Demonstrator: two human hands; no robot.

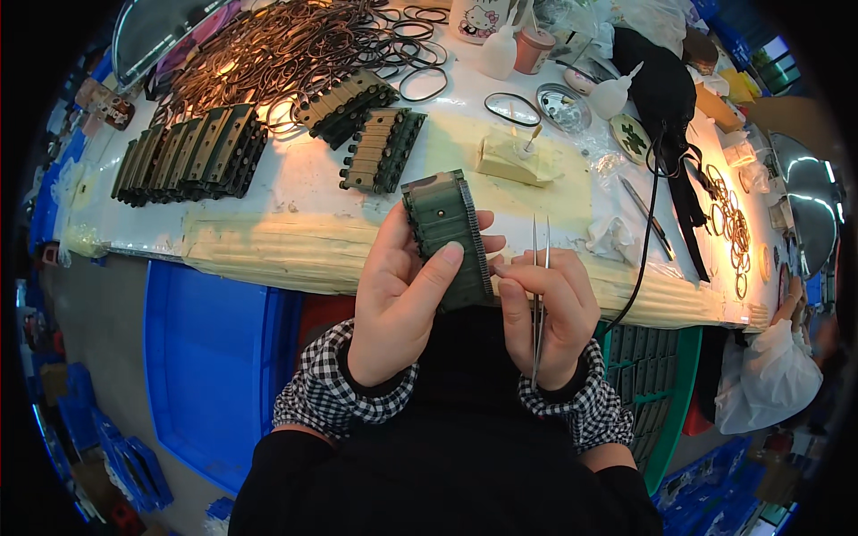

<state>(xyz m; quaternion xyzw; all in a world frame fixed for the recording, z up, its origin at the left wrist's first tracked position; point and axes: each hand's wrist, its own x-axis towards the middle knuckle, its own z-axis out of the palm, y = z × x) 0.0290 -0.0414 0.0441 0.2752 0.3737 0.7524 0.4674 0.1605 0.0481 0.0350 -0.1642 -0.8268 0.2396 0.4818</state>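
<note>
My left hand (384, 313) is closed around a green camouflage-patterned plastic part (451, 228), its thumb pressed on the broad face. A dark toothed strip runs down the part's right edge. Held tilted above my lap, the part is just off the table's front edge. My right hand (567, 308) grips metal tweezers (536, 357) with the points upward. Its fingertips are close to the toothed strip; whether they touch it I cannot tell. Similar green and tan parts (382, 150) with small wheels lie beyond, and several more (192, 152) stand in a row at the left.
A heap of dark rubber loops (268, 54) covers the far left of the table. Beyond my hands are a pale block (514, 159), a metal dish (563, 107), white squeeze bottles (617, 94) and a pen-like tool (645, 214). Below are a blue tray (206, 375) and a green crate (684, 393).
</note>
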